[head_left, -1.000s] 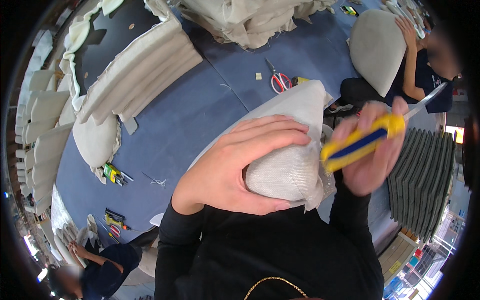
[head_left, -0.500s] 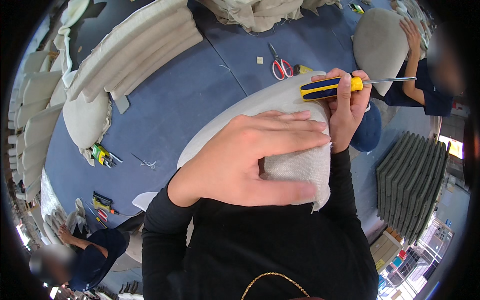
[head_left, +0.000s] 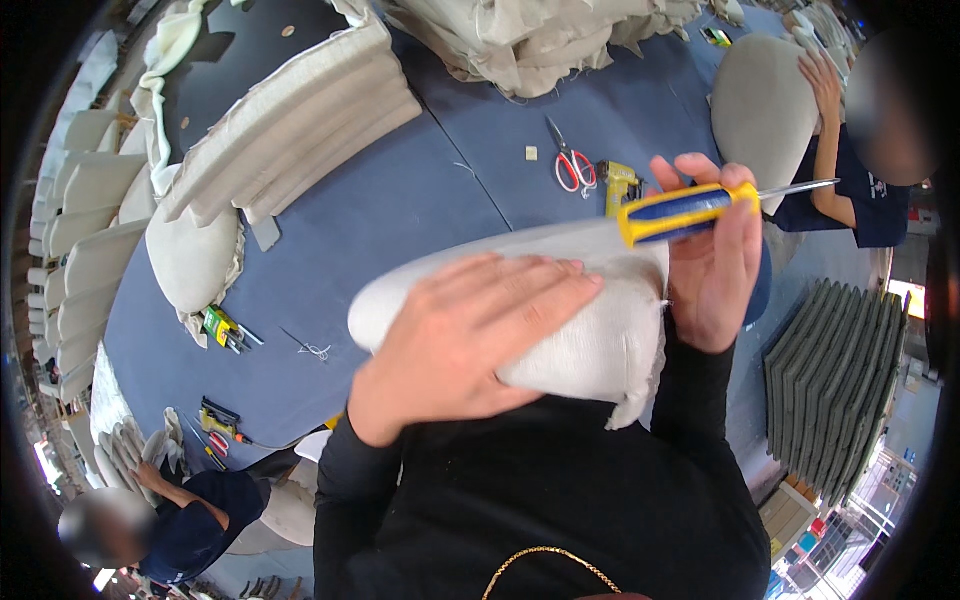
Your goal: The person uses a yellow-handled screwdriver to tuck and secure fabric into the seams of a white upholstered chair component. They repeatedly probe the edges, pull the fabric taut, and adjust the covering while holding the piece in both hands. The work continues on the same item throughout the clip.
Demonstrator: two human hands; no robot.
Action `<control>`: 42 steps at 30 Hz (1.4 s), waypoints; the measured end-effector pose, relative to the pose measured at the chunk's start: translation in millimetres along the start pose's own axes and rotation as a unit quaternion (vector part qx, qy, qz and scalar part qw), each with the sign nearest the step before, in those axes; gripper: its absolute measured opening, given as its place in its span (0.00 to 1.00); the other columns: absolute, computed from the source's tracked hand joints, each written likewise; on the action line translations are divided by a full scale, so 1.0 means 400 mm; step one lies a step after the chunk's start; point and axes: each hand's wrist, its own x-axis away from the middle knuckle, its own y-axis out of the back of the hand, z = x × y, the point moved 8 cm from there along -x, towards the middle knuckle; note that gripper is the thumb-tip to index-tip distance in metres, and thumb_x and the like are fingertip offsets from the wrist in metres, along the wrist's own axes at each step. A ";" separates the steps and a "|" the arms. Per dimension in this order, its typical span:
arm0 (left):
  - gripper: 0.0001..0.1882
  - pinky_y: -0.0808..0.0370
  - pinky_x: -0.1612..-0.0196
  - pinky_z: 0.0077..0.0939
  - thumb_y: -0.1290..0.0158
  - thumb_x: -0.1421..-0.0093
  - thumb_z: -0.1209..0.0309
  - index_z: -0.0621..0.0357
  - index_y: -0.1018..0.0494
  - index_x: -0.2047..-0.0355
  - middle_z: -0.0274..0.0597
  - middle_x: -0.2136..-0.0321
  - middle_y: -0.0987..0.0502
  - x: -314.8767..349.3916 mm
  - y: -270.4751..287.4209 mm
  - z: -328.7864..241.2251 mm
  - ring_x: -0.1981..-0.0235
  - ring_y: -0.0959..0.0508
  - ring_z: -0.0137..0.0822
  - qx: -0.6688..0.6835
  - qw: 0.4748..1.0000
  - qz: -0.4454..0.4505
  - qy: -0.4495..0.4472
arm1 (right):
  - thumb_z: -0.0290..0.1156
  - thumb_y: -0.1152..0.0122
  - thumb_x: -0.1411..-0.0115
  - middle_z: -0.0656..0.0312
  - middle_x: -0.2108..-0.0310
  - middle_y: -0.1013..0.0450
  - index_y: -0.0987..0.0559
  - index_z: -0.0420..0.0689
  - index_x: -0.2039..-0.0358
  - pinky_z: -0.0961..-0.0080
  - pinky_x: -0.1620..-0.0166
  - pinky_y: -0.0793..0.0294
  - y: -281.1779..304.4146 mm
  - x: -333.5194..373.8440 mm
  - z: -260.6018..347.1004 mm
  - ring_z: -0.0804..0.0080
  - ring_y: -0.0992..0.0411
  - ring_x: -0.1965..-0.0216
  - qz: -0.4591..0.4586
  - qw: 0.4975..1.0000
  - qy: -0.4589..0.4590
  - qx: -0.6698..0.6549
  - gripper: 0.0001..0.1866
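Note:
A pale, fabric-covered padded panel (head_left: pixel 590 350) with a curved far edge lies in front of my body, its near right corner ragged with loose threads. On top of it rests my left hand (head_left: pixel 465 335), fingers stretched flat along the cloth; its thumb is mostly hidden. Past the panel's right end, my right hand (head_left: pixel 718 290) is closed on a screwdriver (head_left: pixel 678 213) with a yellow and blue handle, its metal shaft pointing right. That handle is slightly blurred and held above the panel's far right corner.
Beyond the panel on the blue table lie red-handled scissors (head_left: pixel 574 168) and a yellow staple gun (head_left: pixel 622 184). Stacked beige padded pieces (head_left: pixel 300 120) and bunched fabric (head_left: pixel 520 45) lie farther off. Another staple gun (head_left: pixel 222 415) is at left. People work at both sides; grey panels (head_left: pixel 835 385) stand right.
My right hand has come away from the panel's edge with the screwdriver, its fingers loosened. My left hand has slid left on the cloth, and the panel has tilted, showing more of its near side.

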 end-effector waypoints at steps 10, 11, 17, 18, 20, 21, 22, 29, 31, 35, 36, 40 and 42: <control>0.38 0.20 0.47 0.35 0.28 0.47 0.70 0.66 0.26 0.36 0.55 0.50 0.17 -0.174 0.117 0.018 0.53 0.15 0.50 0.023 0.986 -0.162 0.010 | 0.45 0.37 0.27 0.37 0.28 0.38 0.43 0.46 0.33 0.54 0.29 0.34 -0.202 -0.012 0.002 0.48 0.34 0.29 0.084 0.990 0.114 0.010 0.32; 0.34 0.20 0.48 0.35 0.29 0.45 0.71 0.66 0.25 0.37 0.54 0.51 0.17 -0.186 0.123 0.021 0.54 0.15 0.48 0.006 0.985 -0.174 0.005 | 0.42 0.35 0.27 0.37 0.27 0.40 0.45 0.45 0.29 0.55 0.27 0.37 -0.205 -0.027 0.006 0.49 0.35 0.29 0.085 0.986 0.143 -0.007 0.37; 0.22 0.23 0.50 0.29 0.38 0.30 0.68 0.66 0.28 0.41 0.45 0.56 0.18 -0.075 0.149 0.187 0.54 0.18 0.35 0.254 0.860 -0.414 0.156 | 0.34 0.24 0.48 0.51 0.30 0.35 0.36 0.44 0.28 0.56 0.30 0.35 -0.239 -0.117 0.013 0.50 0.35 0.29 0.258 0.894 0.198 0.306 0.48; 0.20 0.24 0.51 0.27 0.40 0.28 0.68 0.65 0.28 0.41 0.43 0.57 0.18 -0.037 0.157 0.214 0.55 0.19 0.31 0.316 0.822 -0.457 0.124 | 0.32 0.23 0.52 0.53 0.33 0.31 0.28 0.45 0.33 0.56 0.31 0.34 -0.281 -0.115 0.032 0.48 0.33 0.31 0.319 0.809 0.245 0.428 0.44; 0.13 0.25 0.55 0.27 0.42 0.28 0.72 0.63 0.29 0.48 0.41 0.62 0.21 -0.007 0.131 0.194 0.60 0.21 0.29 0.370 0.829 -0.404 0.114 | 0.27 0.26 0.58 0.54 0.39 0.27 0.20 0.46 0.44 0.55 0.34 0.32 -0.291 -0.133 0.041 0.46 0.32 0.37 0.311 0.797 0.243 0.457 0.35; 0.12 0.25 0.56 0.29 0.42 0.29 0.72 0.62 0.30 0.50 0.41 0.64 0.23 0.011 0.105 0.184 0.62 0.23 0.30 0.391 0.829 -0.378 0.131 | 0.27 0.26 0.58 0.54 0.38 0.27 0.20 0.47 0.45 0.55 0.35 0.32 -0.280 -0.149 0.040 0.47 0.32 0.38 0.327 0.788 0.236 0.466 0.34; 0.12 0.25 0.57 0.31 0.42 0.30 0.72 0.62 0.31 0.52 0.40 0.66 0.24 0.028 0.067 0.179 0.64 0.24 0.32 0.417 0.826 -0.349 0.150 | 0.26 0.26 0.58 0.54 0.38 0.27 0.19 0.47 0.46 0.55 0.35 0.32 -0.270 -0.160 0.038 0.48 0.32 0.39 0.342 0.777 0.224 0.479 0.33; 0.13 0.25 0.61 0.28 0.37 0.36 0.73 0.62 0.24 0.53 0.40 0.69 0.22 0.165 -0.061 0.178 0.68 0.22 0.34 0.191 0.914 -0.234 0.272 | 0.24 0.23 0.46 0.60 0.68 0.17 0.14 0.42 0.67 0.67 0.54 0.23 -0.247 -0.233 0.047 0.61 0.22 0.62 0.277 0.829 0.210 0.439 0.07; 0.13 0.25 0.61 0.30 0.35 0.36 0.71 0.62 0.22 0.54 0.44 0.68 0.21 0.175 -0.071 0.169 0.69 0.21 0.38 0.148 0.929 -0.217 0.262 | 0.26 0.23 0.42 0.57 0.69 0.16 0.12 0.39 0.67 0.71 0.58 0.25 -0.225 -0.252 0.026 0.68 0.21 0.65 0.247 0.869 0.148 0.403 0.05; 0.13 0.23 0.60 0.31 0.34 0.36 0.69 0.62 0.19 0.55 0.46 0.67 0.19 0.181 -0.070 0.170 0.67 0.19 0.43 0.114 0.934 -0.206 0.269 | 0.26 0.23 0.41 0.57 0.67 0.15 0.11 0.38 0.64 0.72 0.56 0.24 -0.209 -0.251 0.006 0.69 0.21 0.63 0.220 0.895 0.101 0.375 0.06; 0.13 0.23 0.59 0.31 0.35 0.36 0.69 0.62 0.19 0.54 0.46 0.66 0.18 0.185 -0.073 0.175 0.67 0.18 0.43 0.112 0.931 -0.200 0.284 | 0.26 0.23 0.40 0.57 0.66 0.15 0.11 0.38 0.64 0.72 0.56 0.24 -0.208 -0.250 0.006 0.69 0.21 0.63 0.219 0.898 0.103 0.367 0.06; 0.15 0.22 0.57 0.31 0.35 0.35 0.69 0.61 0.19 0.51 0.47 0.64 0.16 0.206 -0.071 0.187 0.65 0.17 0.44 0.109 0.919 -0.230 0.301 | 0.25 0.24 0.40 0.56 0.61 0.15 0.11 0.38 0.64 0.71 0.52 0.23 -0.221 -0.245 0.003 0.69 0.20 0.58 0.244 0.912 0.093 0.315 0.05; 0.15 0.22 0.57 0.31 0.35 0.35 0.69 0.62 0.19 0.50 0.48 0.63 0.16 0.215 -0.072 0.194 0.64 0.16 0.43 0.125 0.910 -0.226 0.324 | 0.24 0.24 0.41 0.55 0.57 0.16 0.11 0.38 0.64 0.70 0.47 0.24 -0.226 -0.241 0.005 0.67 0.20 0.53 0.276 0.905 0.091 0.311 0.05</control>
